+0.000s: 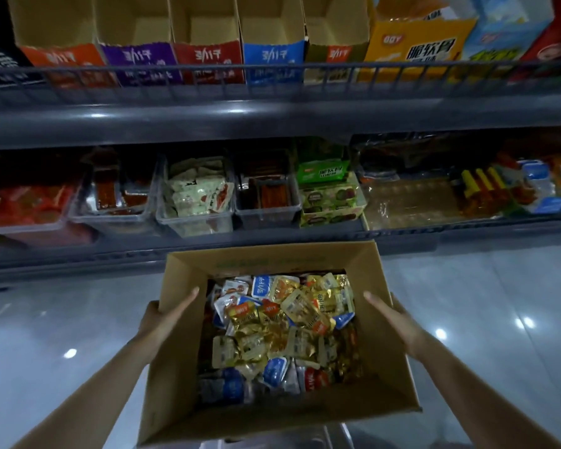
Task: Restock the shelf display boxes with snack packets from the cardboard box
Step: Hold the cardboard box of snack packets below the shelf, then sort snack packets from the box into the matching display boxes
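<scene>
An open cardboard box (178, 377) is held up in front of the shelves, full of small snack packets (282, 328) in gold, blue, red and white. My left hand (162, 319) grips the box's left wall, thumb inside and fingers outside. My right hand (397, 315) grips the right wall the same way. On the top shelf stand several open display boxes that look empty inside: orange (62, 58), purple (138, 56), red (208, 55), blue (272, 53) and olive (337, 53).
A wire rail (272, 71) runs along the top shelf's front edge. A yellow carton (415, 50) stands right of the display boxes. The lower shelf holds clear plastic bins (195, 218) with packets and a green box (331, 202). Glossy floor tiles (62, 335) lie below.
</scene>
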Tool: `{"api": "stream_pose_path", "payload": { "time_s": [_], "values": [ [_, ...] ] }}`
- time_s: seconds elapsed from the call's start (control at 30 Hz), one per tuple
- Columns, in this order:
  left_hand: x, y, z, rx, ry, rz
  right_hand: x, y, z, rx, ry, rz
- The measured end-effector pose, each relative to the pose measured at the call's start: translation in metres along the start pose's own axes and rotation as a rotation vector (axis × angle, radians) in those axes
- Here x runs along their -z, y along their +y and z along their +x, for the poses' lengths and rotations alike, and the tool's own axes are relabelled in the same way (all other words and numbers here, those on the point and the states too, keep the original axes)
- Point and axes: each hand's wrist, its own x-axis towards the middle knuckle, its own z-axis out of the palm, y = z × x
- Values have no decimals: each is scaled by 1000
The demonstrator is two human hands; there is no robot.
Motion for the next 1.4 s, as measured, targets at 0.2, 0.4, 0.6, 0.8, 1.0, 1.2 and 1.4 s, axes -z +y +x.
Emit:
{"api": "stream_pose_path", "payload": {
  "time_s": [0.2,0.4,0.6,0.8,1.0,1.2,1.4],
  "values": [
    [-11,6,-29,-231,149,491,-25,-16,-3,265,275,-518],
    [-22,25,-40,-184,92,556,-43,-17,-4,137,355,-918],
    [-14,30,-36,-113,-40,596,-46,-15,-1,136,381,-978],
    [-2,38,-32,-50,-207,647,-39,-20,1,128,286,-952],
    [-3,42,-34,-47,-220,606,-38,-21,4,105,282,-963],
    [-23,30,-32,-271,161,474,-42,-10,7,412,451,-1042],
    [-70,38,-32,-663,9,510,-57,19,35,517,-116,-1091]
  ]
}}
